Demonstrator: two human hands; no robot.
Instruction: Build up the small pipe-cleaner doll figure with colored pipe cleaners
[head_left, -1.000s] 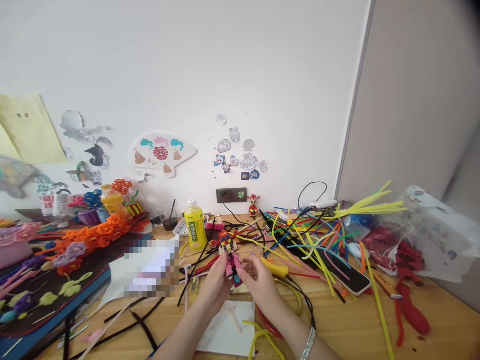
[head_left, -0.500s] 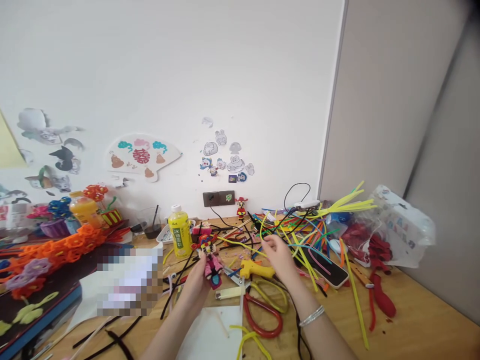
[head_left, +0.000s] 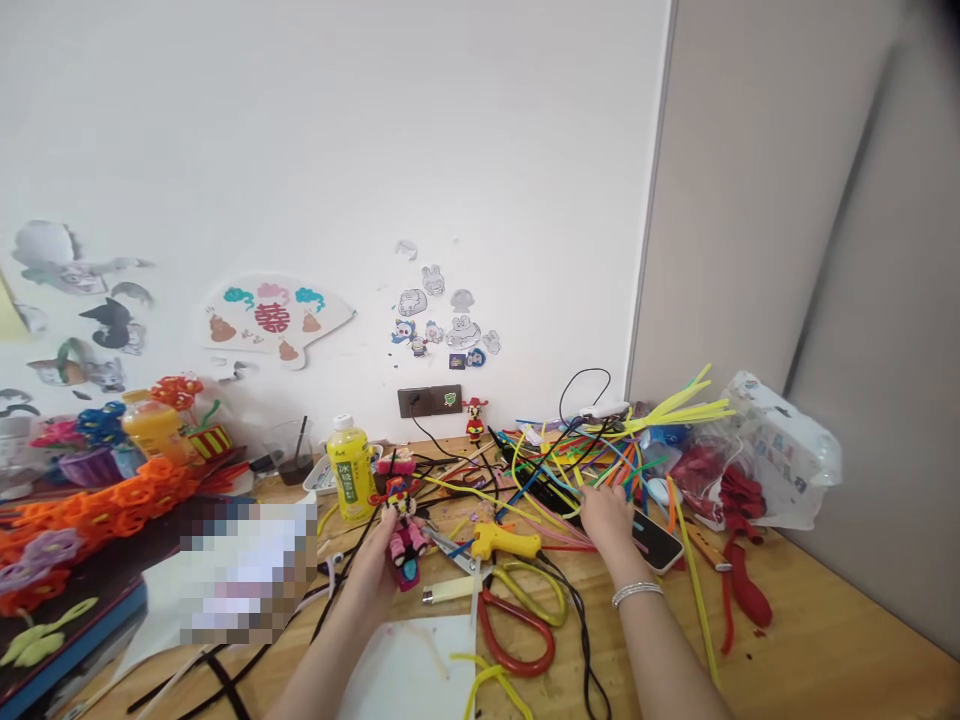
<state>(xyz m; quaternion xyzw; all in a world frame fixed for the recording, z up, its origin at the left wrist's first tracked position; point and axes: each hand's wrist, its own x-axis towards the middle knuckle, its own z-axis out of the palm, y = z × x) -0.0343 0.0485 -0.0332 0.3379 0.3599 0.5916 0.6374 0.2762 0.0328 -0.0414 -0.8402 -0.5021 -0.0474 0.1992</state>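
My left hand [head_left: 379, 560] is closed around a small doll [head_left: 405, 530] of fuzzy pipe cleaner, with a red and blue hat and pink clothes, held upright over the desk. At the pile of coloured pipe cleaners [head_left: 540, 475], my right hand [head_left: 607, 518] has its fingers curled downward beside the phone [head_left: 660, 548]. Its fingertips are partly hidden, so what they pinch does not show. Between the hands lie a yellow glue gun [head_left: 506, 541] and scissors [head_left: 517, 668] with red and yellow handles.
A yellow drink bottle [head_left: 351, 470] stands behind my left hand. A similar small doll [head_left: 474, 422] is against the wall. White paper [head_left: 409, 670], a lighter [head_left: 450, 590] and black cables [head_left: 581, 620] lie in front. A plastic bag [head_left: 787, 450] is at right, orange pipe-cleaner flowers [head_left: 97, 510] at left.
My right hand has moved right and slightly down, from above the glue gun to the pipe cleaners by the phone. My left hand still holds the doll. The view has shifted slightly.
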